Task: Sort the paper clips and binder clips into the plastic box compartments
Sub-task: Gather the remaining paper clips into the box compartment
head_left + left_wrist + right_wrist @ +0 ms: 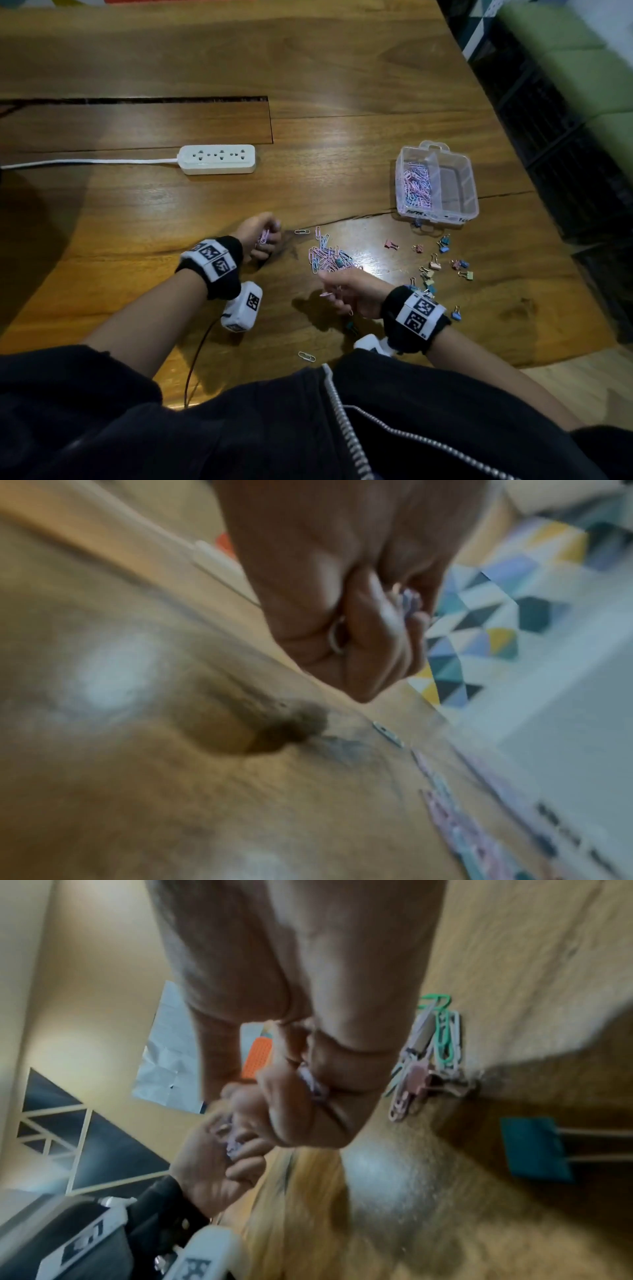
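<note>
A clear plastic box (472,202) stands at the right of the wooden table; its left compartment holds pink and blue paper clips (417,186), its right one looks bare. A pile of paper clips (329,257) lies mid-table, and binder clips (445,263) are scattered to its right. My left hand (263,238) is curled round a bunch of pink paper clips (409,601) left of the pile. My right hand (337,291) pinches paper clips (313,1085) just below the pile. A teal binder clip (534,1148) lies close beside it.
A white power strip (218,159) with its cord lies at the back left. A slot (137,100) cuts the tabletop behind it. One loose paper clip (306,356) lies near my body, another (302,232) left of the pile. The table's right edge (548,192) runs near the box.
</note>
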`<action>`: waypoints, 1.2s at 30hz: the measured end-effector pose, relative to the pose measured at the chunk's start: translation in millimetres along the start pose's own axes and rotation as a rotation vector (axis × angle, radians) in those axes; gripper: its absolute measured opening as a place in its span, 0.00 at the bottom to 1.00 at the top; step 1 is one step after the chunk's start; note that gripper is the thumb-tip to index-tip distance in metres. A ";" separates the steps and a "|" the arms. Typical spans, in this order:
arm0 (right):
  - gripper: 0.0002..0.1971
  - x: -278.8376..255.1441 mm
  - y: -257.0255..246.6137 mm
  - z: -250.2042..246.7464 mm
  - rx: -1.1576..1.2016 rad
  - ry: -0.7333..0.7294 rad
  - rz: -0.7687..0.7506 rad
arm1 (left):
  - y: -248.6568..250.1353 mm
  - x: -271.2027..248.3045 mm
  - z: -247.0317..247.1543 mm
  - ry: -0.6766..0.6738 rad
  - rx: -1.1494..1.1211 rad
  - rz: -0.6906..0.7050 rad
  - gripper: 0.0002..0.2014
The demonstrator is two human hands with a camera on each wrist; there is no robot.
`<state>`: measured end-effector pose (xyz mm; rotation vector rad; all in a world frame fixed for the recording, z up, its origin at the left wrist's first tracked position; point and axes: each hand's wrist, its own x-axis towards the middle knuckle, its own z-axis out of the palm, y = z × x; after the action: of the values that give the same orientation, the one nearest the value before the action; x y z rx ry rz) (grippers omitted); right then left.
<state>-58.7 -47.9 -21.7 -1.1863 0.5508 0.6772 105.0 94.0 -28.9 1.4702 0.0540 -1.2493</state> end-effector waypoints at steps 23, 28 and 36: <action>0.14 6.5 31.5 42.6 -1.531 -0.067 -0.174 | 9.6 10.0 -7.1 0.593 0.930 0.102 0.17; 0.06 6.7 25.1 27.2 -1.192 0.042 -0.220 | 12.0 9.3 2.6 0.631 1.148 -0.057 0.23; 0.12 -33.8 -51.7 -73.4 -0.409 0.582 -0.323 | 21.9 11.8 5.7 0.312 0.660 -0.058 0.16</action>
<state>-46.9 -135.9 14.4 -1.8309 0.6990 0.1546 120.4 75.3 -20.7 2.2412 -0.1206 -1.1214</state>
